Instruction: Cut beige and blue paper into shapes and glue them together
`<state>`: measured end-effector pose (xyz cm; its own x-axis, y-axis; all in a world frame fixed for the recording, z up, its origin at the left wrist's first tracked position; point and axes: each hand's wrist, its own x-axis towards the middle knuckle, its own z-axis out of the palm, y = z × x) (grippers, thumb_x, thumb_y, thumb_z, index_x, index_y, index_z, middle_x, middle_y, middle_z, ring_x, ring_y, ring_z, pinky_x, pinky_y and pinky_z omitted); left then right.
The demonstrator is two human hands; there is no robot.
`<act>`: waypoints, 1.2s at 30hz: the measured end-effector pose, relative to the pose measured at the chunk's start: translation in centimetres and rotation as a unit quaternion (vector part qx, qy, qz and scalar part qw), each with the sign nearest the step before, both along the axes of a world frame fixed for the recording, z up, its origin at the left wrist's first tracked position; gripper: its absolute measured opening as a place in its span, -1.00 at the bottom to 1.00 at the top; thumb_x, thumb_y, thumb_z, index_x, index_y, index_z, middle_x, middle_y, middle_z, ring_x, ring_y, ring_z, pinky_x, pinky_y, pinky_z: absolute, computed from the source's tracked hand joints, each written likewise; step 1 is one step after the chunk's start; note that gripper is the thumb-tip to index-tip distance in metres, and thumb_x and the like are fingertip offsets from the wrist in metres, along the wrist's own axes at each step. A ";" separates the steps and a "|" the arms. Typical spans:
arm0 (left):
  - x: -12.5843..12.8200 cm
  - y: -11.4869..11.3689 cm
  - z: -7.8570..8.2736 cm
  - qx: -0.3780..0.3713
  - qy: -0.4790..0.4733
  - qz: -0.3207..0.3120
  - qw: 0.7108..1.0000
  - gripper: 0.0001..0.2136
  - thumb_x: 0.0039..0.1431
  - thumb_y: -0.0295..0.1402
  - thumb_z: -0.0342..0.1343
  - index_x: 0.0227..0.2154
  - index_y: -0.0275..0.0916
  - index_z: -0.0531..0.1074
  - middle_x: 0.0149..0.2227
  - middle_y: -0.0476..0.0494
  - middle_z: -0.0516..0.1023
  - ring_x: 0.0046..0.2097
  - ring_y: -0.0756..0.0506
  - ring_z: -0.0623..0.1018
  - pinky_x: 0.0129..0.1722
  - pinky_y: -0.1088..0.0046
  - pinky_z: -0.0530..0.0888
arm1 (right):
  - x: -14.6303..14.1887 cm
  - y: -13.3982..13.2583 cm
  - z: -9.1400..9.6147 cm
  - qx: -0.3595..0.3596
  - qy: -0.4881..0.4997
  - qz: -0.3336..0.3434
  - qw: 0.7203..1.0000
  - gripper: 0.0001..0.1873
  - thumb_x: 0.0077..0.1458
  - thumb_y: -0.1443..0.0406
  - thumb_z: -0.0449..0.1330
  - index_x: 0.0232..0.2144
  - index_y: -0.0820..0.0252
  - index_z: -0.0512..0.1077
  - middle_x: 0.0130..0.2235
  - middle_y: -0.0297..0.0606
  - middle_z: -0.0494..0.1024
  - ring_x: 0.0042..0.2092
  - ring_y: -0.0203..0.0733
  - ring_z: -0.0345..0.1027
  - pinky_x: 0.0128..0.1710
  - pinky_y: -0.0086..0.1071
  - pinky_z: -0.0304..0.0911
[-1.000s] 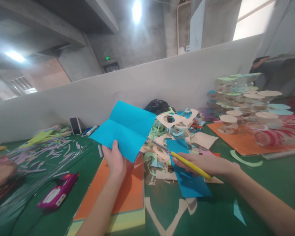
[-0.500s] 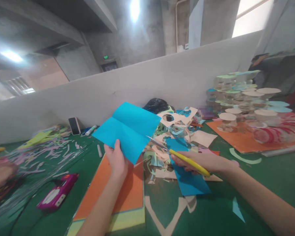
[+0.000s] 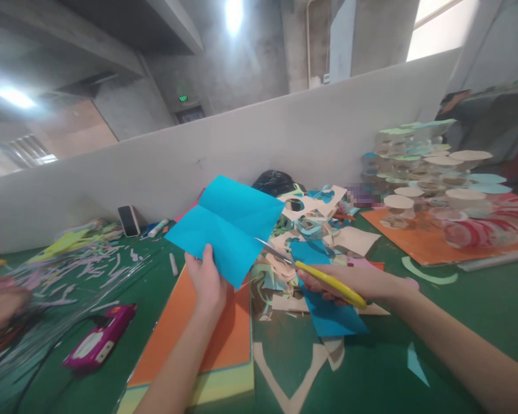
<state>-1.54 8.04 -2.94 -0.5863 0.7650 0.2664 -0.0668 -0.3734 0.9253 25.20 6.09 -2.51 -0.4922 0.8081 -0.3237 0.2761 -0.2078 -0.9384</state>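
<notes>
A creased sheet of blue paper is pinched at its lower edge by my left hand, thumb on top. My right hand is closed around the yellow handles of a pair of scissors. The blades point up and left, and their tip lies at the right part of the blue sheet. Below my right hand, a second piece of blue paper lies on the table. Under my left forearm is a stack of coloured paper with an orange sheet on top.
Paper scraps pile up behind the scissors. Capped clear cups stand on orange paper at right. A purple device, a phone and paper strips lie left, near another person's hand. A white wall runs behind.
The blue sheet has shifted very slightly to the right and its creases look a little different. Both hands keep their hold, and the scissors stay at the sheet's right part.
</notes>
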 end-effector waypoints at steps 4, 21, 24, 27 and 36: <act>0.1 -0.1 -0.1 -0.005 0.001 -0.003 1.000 -0.57 0.18 -0.21 0.12 0.11 0.02 0.27 0.17 -0.16 0.40 -0.01 -0.18 0.54 -0.19 0.33 0.58 | 0.0 0.1 -0.2 -0.003 0.014 0.010 1.000 -0.69 -0.05 0.01 0.34 -0.36 0.08 0.52 -0.49 -0.36 0.38 -0.55 -0.37 0.10 -0.66 -0.52 0.05; 0.9 -0.4 0.0 -0.021 -0.014 -0.020 1.000 -0.52 0.20 -0.22 0.11 0.18 0.02 0.22 0.19 -0.18 0.39 -0.01 -0.17 0.55 -0.16 0.31 0.58 | -0.1 1.1 -0.1 -0.001 -0.031 0.106 0.994 -0.58 0.11 -0.07 0.19 -0.45 0.14 0.26 -0.49 -0.39 0.21 -0.52 -0.38 0.03 -0.59 -0.52 0.10; 0.8 -0.3 -0.2 -0.020 -0.007 -0.022 1.000 -0.51 0.21 -0.23 0.09 0.20 0.02 0.20 0.20 -0.18 0.37 0.03 -0.19 0.53 -0.13 0.27 0.57 | 0.0 1.0 0.0 -0.015 -0.038 0.093 0.995 -0.61 0.13 -0.04 0.18 -0.45 0.13 0.27 -0.48 -0.38 0.24 -0.50 -0.36 0.07 -0.57 -0.51 0.10; 0.6 -0.2 -0.4 -0.019 0.005 -0.018 1.000 -0.52 0.22 -0.22 0.07 0.20 0.01 0.19 0.22 -0.18 0.36 0.07 -0.21 0.51 -0.10 0.25 0.56 | -0.1 0.8 0.2 -0.008 -0.043 0.087 0.995 -0.59 0.09 -0.07 0.20 -0.40 0.14 0.30 -0.46 -0.38 0.25 -0.50 -0.36 0.07 -0.57 -0.49 0.08; -0.4 0.2 -1.1 -0.024 0.094 0.024 0.995 -0.48 0.22 -0.16 0.06 0.23 -0.04 0.16 0.18 -0.22 0.38 0.13 -0.20 0.46 0.04 0.24 0.49 | -0.6 0.7 0.5 0.053 -0.071 0.086 0.992 -0.56 0.06 -0.09 0.20 -0.44 0.16 0.30 -0.52 -0.43 0.20 -0.52 -0.37 0.01 -0.57 -0.45 -0.01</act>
